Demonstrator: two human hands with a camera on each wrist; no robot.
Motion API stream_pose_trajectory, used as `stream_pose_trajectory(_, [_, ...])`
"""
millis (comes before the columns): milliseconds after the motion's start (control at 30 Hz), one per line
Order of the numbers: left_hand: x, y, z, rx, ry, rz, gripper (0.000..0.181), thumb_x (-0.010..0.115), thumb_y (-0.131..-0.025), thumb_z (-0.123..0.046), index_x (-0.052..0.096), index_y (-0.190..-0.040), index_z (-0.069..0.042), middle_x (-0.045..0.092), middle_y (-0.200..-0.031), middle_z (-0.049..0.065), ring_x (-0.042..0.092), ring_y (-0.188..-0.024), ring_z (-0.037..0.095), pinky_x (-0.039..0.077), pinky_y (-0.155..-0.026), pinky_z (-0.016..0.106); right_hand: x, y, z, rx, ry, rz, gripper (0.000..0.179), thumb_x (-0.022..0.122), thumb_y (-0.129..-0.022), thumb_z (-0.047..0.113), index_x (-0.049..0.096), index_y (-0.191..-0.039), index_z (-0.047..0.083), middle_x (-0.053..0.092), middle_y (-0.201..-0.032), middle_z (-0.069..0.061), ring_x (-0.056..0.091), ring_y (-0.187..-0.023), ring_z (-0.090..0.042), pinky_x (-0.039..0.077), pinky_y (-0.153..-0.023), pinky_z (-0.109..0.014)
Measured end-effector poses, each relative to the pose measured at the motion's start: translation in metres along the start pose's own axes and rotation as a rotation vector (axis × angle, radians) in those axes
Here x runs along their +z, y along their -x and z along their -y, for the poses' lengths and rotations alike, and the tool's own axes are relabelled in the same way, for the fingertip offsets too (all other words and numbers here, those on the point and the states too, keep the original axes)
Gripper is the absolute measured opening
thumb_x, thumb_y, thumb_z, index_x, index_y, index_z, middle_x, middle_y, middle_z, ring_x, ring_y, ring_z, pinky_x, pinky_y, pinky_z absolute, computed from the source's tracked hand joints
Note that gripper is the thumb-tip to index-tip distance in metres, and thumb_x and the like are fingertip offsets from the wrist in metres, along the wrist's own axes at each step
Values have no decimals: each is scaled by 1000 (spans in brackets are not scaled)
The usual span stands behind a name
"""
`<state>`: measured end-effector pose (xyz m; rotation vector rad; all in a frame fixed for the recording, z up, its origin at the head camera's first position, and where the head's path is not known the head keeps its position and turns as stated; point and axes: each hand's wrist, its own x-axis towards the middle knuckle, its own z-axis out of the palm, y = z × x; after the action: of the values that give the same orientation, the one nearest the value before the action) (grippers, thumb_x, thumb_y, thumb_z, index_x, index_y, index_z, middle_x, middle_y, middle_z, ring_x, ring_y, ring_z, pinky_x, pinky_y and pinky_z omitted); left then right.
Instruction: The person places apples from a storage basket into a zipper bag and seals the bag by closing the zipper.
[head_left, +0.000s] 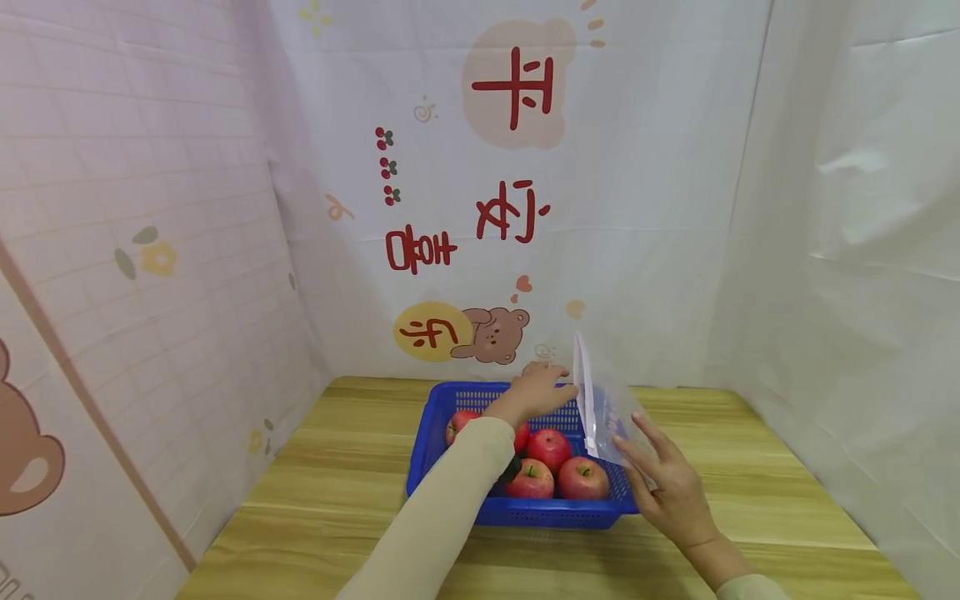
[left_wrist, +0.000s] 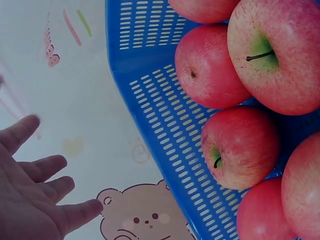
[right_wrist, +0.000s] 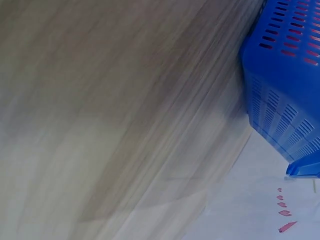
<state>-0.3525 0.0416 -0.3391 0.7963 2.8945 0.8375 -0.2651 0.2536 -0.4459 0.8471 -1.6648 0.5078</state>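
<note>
A clear zip-top plastic bag (head_left: 603,408) with a white slider strip stands upright over the right side of a blue plastic basket (head_left: 551,512). My right hand (head_left: 671,483) holds the bag from its right side, the fingers on the film. Over the back of the basket my left hand (head_left: 538,390) reaches toward the strip, its fingers apart and holding nothing. In the left wrist view the left hand (left_wrist: 35,195) shows spread fingers beside the basket. Several red apples lie in the basket, among them one apple (head_left: 583,478) at front right and another apple (left_wrist: 240,147).
The basket stands on a wood-grain table (head_left: 330,475). Printed white cloth (head_left: 637,167) hangs behind it and along both sides. My left sleeve (head_left: 442,508) crosses over the basket's left part and hides some apples.
</note>
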Motion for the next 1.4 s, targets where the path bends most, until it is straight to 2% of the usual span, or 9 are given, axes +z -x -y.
stream_pose_trajectory(133, [6,-3,3,39,14,13,36,51,-95,-35,76,-102,-10,68,-107,9,59,-105,20,48,-90,32,-2,3,-3,-45,10,67,36,53,-103,33,76,-107,6,61,-121,-31,61,-107,-40,36,-108,-21])
stream_pose_trajectory(233, [10,-3,5,71,46,19,35,54,-93,-23,59,-61,-9,49,-58,0,47,-60,13,38,-57,24,-5,4,-7,-98,6,127,37,54,-102,35,75,-109,6,61,-121,-31,61,-104,-42,34,-109,-21])
stream_pose_trajectory(367, [14,-1,4,94,21,-15,43,55,-90,-16,42,-49,-16,29,-46,-8,31,-49,9,25,-47,23,-10,2,-14,-116,-13,208,51,57,-98,49,73,-114,3,59,-125,-31,59,-106,-42,32,-110,-22])
stream_pose_trajectory(500, [17,0,-1,94,-3,-65,44,59,-89,-19,43,-48,-18,29,-45,-11,32,-49,8,24,-45,23,-15,-10,-21,34,70,280,57,56,-96,54,69,-122,4,55,-134,-26,60,-107,-42,54,-89,-40])
stream_pose_trajectory(600, [20,-1,-5,98,2,-101,47,60,-87,-19,39,-46,-19,26,-44,-12,29,-46,7,21,-42,23,-13,-32,-21,301,124,375,52,63,-96,42,64,-128,1,49,-140,-29,56,-114,-49,53,-77,-60])
stream_pose_trajectory(767, [21,2,-14,114,9,-125,49,60,-90,-19,40,-46,-17,38,-55,-6,33,-47,8,23,-42,23,-7,-84,-22,863,61,638,74,49,-101,51,46,-140,-11,36,-144,-40,36,-130,-58,34,-100,-70])
stream_pose_trajectory(867, [22,3,-20,125,-37,-141,49,59,-92,-22,44,-46,-15,53,-73,-1,45,-60,11,31,-49,24,-3,-108,-25,1046,30,780,91,40,-99,63,35,-143,-17,34,-145,-40,34,-133,-56,31,-106,-65])
stream_pose_trajectory(1133, [24,4,-26,108,-71,-198,47,59,-90,-21,45,-45,-15,59,-83,-1,51,-72,13,38,-66,28,9,-135,-28,1001,132,947,58,53,-94,39,61,-107,-16,63,-109,-34,62,-93,-43,52,-78,-52])
stream_pose_trajectory(1400, [27,3,-28,100,-133,-264,44,62,-92,-26,57,-50,-16,69,-117,2,62,-110,19,46,-95,36,13,-147,-26,989,211,1030,50,55,-92,49,57,-72,4,57,-74,-10,54,-67,-27,43,-56,-37])
